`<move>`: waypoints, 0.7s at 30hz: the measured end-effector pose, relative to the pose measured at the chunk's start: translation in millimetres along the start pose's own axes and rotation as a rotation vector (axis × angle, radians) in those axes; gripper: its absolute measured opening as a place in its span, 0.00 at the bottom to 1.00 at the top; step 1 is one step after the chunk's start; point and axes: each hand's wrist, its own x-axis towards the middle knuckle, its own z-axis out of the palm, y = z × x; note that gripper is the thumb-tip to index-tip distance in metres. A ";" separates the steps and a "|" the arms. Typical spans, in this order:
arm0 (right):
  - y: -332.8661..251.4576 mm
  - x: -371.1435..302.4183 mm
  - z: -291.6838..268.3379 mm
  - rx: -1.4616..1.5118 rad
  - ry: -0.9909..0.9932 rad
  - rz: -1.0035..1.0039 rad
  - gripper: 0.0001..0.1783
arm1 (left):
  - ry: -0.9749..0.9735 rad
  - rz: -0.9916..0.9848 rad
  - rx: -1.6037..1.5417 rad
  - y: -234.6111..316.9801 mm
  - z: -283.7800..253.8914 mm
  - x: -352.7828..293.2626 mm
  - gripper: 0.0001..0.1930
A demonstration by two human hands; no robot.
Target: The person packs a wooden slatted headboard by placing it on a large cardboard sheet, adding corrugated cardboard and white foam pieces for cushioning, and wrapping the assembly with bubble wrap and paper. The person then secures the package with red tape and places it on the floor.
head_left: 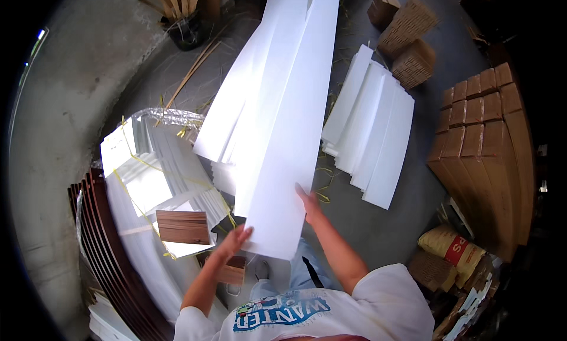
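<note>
A long white panel (289, 140) stretches away from me, its near end just in front of my body. Gripping its left edge close to the near corner is my left hand (235, 242), with the fingers mostly out of sight beneath. My right hand (309, 205) holds the opposite edge a little farther up, thumb on top and the other fingers hidden underneath. More white panels (236, 116) lie stacked and fanned out under and to the left of the held one.
A smaller stack of white panels (372, 128) lies to the right. Brown cartons (472, 140) stand at the far right, near a yellow sack (452, 249). At left are strapped white sheets (171, 175), a wood-grain piece (182, 227) and dark brown slats (112, 246). A black bucket (186, 33) holds wooden strips.
</note>
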 end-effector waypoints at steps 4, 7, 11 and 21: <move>-14.7 -119.0 -40.8 -0.458 0.062 -0.449 0.34 | -0.330 -0.087 -0.390 28.5 47.6 -88.1 0.32; -33.7 -226.8 -76.8 -0.557 0.118 -0.477 0.37 | -0.438 0.016 -0.355 14.6 89.4 -81.1 0.36; -55.1 -403.9 -103.1 -0.597 0.136 -0.442 0.39 | -0.679 0.059 -0.267 96.2 141.1 -130.0 0.38; 39.4 -722.9 -96.3 -1.072 0.517 -0.162 0.45 | -0.642 0.044 -1.236 81.9 260.4 -247.6 0.40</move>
